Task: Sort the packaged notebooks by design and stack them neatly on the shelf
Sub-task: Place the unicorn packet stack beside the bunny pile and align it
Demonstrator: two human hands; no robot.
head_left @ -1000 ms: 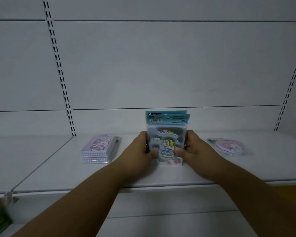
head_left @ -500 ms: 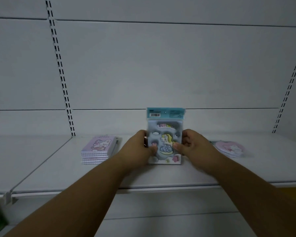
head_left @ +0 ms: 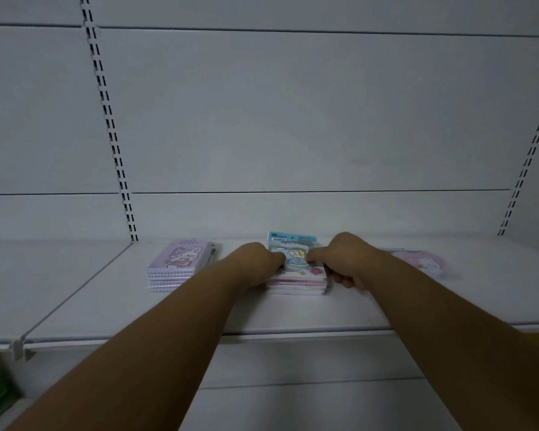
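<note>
Notebooks with a purple bunny cover sit in a squared pile on the shelf, off to the outer side of my left hand and clear of it. My left hand comes next, knuckles up, fingers curled against the left edge of the unicorn notebook stack, thumb tip resting on the top cover. That stack lies flat on the shelf directly between my two hands, the blue unicorn package on top with its teal header card pointing away from me toward the back panel, and pink-and-white packages showing along the near edge below it. My right hand grips the opposite side: thumb laid on the top cover, nearly meeting my left thumb, the other fingers curled down along the right edge of the pile. Both hands are therefore clasped on the same stack, one per side. Beyond my right hand, well apart from it, a round pink packaged item lies flat on the shelf; its printed design is too blurred for me to make out.
</note>
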